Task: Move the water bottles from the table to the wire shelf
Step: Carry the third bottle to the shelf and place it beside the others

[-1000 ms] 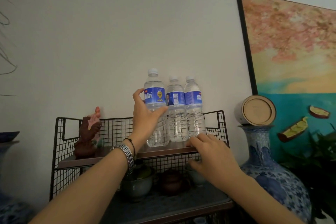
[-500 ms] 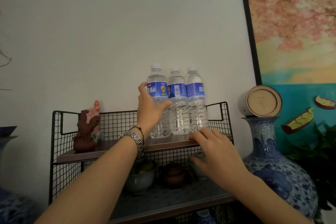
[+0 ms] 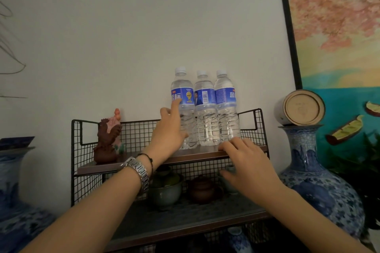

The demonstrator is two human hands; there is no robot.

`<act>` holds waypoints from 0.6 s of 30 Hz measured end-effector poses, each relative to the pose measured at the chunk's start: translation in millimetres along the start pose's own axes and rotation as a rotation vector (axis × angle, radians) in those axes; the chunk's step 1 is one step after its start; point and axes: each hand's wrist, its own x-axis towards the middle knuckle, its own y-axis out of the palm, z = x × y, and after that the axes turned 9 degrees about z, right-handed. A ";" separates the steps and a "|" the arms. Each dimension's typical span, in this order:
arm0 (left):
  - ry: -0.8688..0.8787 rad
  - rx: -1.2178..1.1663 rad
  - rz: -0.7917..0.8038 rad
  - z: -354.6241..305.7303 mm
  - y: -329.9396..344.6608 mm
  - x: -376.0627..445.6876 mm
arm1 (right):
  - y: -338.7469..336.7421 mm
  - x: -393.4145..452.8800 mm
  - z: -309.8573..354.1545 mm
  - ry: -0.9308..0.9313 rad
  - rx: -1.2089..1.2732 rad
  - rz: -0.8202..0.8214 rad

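Water bottles, three of them, stand upright in a tight row on the top board of the wire shelf (image 3: 255, 121), toward its right end: the left bottle (image 3: 183, 109), the middle bottle (image 3: 205, 109) and the right bottle (image 3: 227, 107), each touching its neighbour. The left hand (image 3: 169, 135) is spread beside the left bottle, fingers apart, one fingertip (image 3: 177, 101) on the blue label and nothing gripped. The right hand (image 3: 248, 162) lies flat with fingers loosely apart at the board's near edge, just below the right bottle, holding nothing.

Judging by how they lie, the bottles look placed, with only the release left. The risk is a tip: the bottles are tall and narrow, and a sideways brush from the left hand could rock the left one and knock down the whole row. They also stand close to the near edge, so a nudge from the right hand could push one off toward the cups (image 3: 165, 189) and teapot (image 3: 202, 189) on the lower tier. A brown figurine (image 3: 108, 141) stands well apart to the left.
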 end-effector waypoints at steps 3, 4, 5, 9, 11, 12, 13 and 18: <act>-0.003 -0.009 0.036 0.5 -2.3 1.0 | -0.8 0.5 0.9 0.002 -0.006 0.011; -0.003 -0.015 0.045 0.3 -2.8 1.6 | -0.2 0.4 0.4 0.002 -0.008 0.010; -0.001 -0.019 0.050 0.8 -2.2 2.6 | 0.1 0.4 0.2 0.003 -0.011 0.007; -0.001 -0.029 0.069 3.4 0.5 5.1 | 2.0 -0.7 -0.4 0.003 -0.006 -0.006; -0.007 -0.027 0.079 4.1 1.4 6.6 | 2.4 -0.5 -0.9 0.000 -0.002 -0.013; -0.014 -0.032 0.084 5.3 2.0 8.1 | 3.1 0.0 -2.2 0.000 -0.002 -0.010; -0.021 -0.040 0.087 5.0 2.2 8.6 | 2.6 -0.2 -2.0 -0.005 -0.003 -0.005; -0.019 -0.035 0.092 3.8 4.7 8.2 | 1.7 -1.6 -0.8 -0.008 -0.001 -0.002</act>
